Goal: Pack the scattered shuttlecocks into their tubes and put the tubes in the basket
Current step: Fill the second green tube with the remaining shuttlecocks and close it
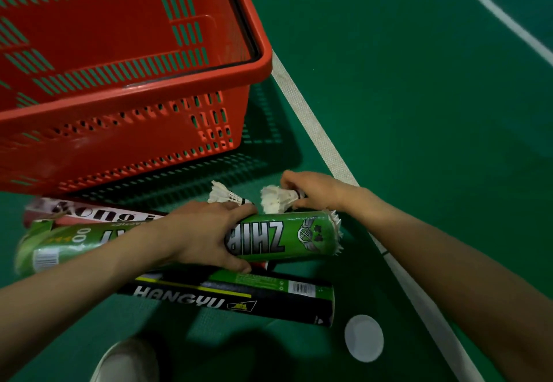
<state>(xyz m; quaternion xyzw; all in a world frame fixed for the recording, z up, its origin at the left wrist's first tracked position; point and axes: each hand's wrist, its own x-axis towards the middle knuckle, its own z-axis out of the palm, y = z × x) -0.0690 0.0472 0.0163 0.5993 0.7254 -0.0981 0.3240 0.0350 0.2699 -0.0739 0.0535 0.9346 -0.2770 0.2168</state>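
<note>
My left hand [209, 233] grips a green ZHIR tube [287, 239] lying sideways; white feathers stick out of its open right end [336, 232]. Just above that end, my right hand [311, 190] pinches a white shuttlecock [276, 199] by its cork. A second shuttlecock [224, 193] lies on the floor just behind my left hand. A black HANGYU tube [239, 295] lies in front of the green one, and a white and red tube [89, 212] lies behind it. The red basket [179, 79] stands at the upper left.
A white round tube cap [363, 338] lies on the green court floor near the black tube's right end. A white court line [323, 139] runs diagonally past the basket's right corner. My shoe [128, 360] shows at the bottom edge.
</note>
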